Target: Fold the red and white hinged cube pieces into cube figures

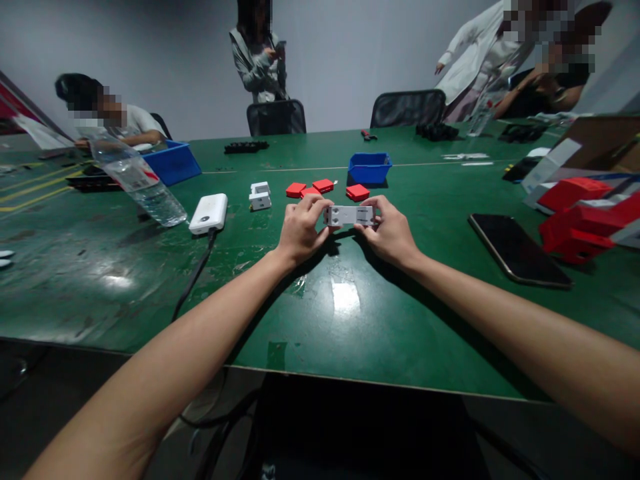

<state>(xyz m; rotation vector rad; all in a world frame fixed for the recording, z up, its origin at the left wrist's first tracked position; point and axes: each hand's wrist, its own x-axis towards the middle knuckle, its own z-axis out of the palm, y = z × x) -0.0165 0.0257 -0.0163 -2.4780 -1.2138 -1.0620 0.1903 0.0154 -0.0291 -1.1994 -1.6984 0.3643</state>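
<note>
Between my two hands is a white rectangular plastic part [349,215] with holes and slots, held level above the table. My left hand [303,231] is closed on its left end, thumb below and fingers above. My right hand [390,231] grips the right end in the same way. Just beyond lie several red blocks, among them a red block [357,193] behind my right hand and a red block [296,190] at the left. A white bracket-like part [260,196] stands left of them.
The green table [320,320] carries a power bank [209,213] with a black cable, a tilted plastic bottle [143,183], a small blue bin [370,168] and a larger blue bin [175,162]. At right are a phone [517,248] and red-and-white parts [575,230]. Several people are around the far side.
</note>
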